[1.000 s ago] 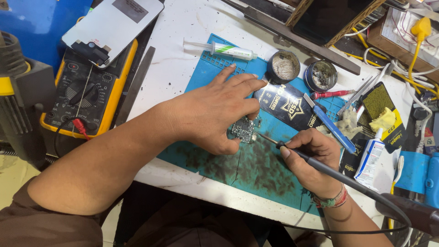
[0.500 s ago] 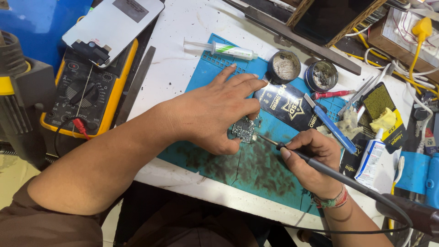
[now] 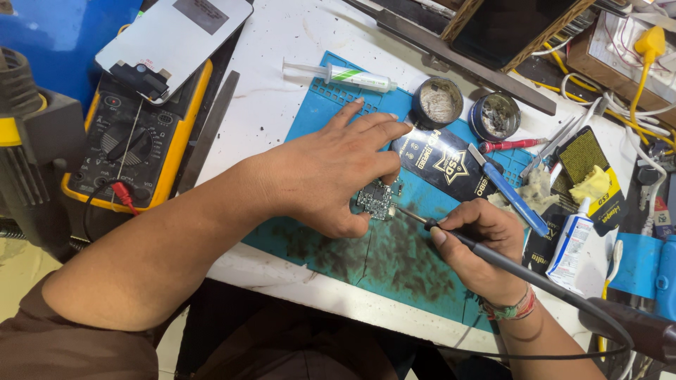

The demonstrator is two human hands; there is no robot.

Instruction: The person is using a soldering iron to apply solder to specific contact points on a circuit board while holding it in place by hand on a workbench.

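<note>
A white worktop (image 3: 282, 105), scuffed and speckled with dark grime, filled the scene under even, bright light. A pale tiled floor (image 3: 21, 271) showed below its near edge, and a blue surface (image 3: 63, 42) lay at far left.

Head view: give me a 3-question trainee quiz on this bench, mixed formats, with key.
1. True or false: the left hand rests on the small circuit board, pinning it to the blue mat.
2. Multiple choice: what does the right hand hold? A) syringe B) soldering iron C) tweezers
3. Fill in: the iron tip meets the board at its ____ edge as seen in the picture.

Key
1. True.
2. B; the syringe lies untouched at the mat's top edge.
3. Right.
</note>
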